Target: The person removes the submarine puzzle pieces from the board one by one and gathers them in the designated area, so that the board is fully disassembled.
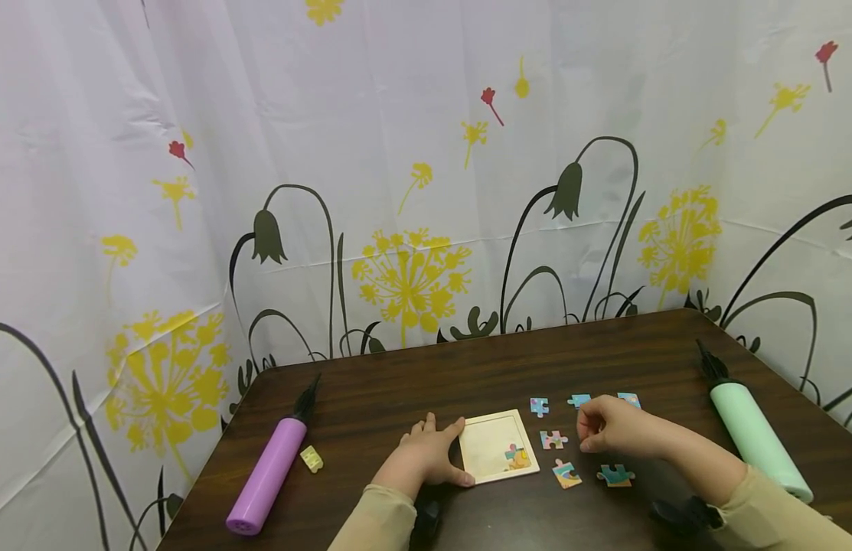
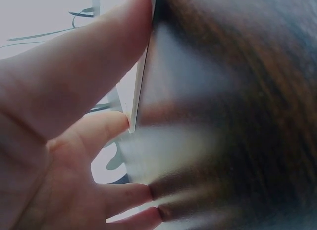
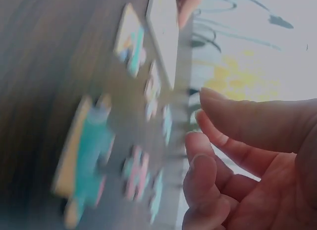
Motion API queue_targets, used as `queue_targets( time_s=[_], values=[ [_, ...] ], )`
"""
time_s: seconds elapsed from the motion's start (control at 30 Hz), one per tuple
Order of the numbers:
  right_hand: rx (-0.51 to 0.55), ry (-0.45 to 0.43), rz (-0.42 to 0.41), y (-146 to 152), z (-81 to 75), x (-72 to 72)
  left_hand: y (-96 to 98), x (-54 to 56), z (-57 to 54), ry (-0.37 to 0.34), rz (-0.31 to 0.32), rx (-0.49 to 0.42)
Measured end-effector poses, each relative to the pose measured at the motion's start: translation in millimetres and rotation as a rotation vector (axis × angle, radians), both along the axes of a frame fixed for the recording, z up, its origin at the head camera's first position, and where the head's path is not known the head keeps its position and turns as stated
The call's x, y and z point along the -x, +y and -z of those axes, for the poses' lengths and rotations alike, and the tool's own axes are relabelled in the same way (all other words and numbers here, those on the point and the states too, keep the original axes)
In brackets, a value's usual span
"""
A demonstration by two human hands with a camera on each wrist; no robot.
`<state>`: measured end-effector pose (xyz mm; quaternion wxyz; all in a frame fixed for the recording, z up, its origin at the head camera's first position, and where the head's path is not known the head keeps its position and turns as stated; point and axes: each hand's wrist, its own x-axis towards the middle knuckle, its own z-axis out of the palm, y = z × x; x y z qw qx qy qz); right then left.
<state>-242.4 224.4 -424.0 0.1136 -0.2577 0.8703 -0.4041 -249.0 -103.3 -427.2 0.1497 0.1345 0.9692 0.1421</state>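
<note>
A square wooden puzzle tray [image 1: 484,444] lies on the table, one fitted piece [image 1: 518,458] in its lower right corner. My left hand [image 1: 429,455] holds the tray's left side, thumb at the near corner and index finger at the far one; its other fingertips rest on the table. Over the loose pieces hovers my right hand [image 1: 621,428], fingers loosely bent, with nothing between thumb and fingertips in the right wrist view. Below it lies a teal puzzle piece [image 3: 89,148]. A pink-and-teal piece [image 3: 136,173] is hidden behind this hand in the head view.
More loose pieces lie right of the tray, among them an orange-edged piece [image 1: 566,474] and a pink piece [image 1: 553,440]. A purple hand pump [image 1: 270,474] and a yellow block [image 1: 311,459] lie at left, a mint-green pump [image 1: 759,440] at right. A patterned curtain [image 1: 398,191] hangs behind the table.
</note>
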Motion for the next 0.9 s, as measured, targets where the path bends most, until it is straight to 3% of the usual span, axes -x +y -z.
queue_targets(
  time_s=[0.2,0.4,0.57,0.9],
  values=[
    [-0.031,0.01,-0.004,-40,-1.7,4.1,0.3,0.5,-1.2,0.002,-0.005,0.002],
    [-0.064,0.009,-0.028,-69,7.3,7.1,-0.2,0.0,-0.8,-0.004,-0.003,0.002],
    [-0.111,0.044,-0.044,-82,14.6,11.4,-0.1,0.0,-0.4,-0.001,-0.007,0.008],
    [-0.156,0.016,-0.024,-91,18.6,12.5,-0.1,1.0,0.3,-0.009,-0.012,0.003]
  ],
)
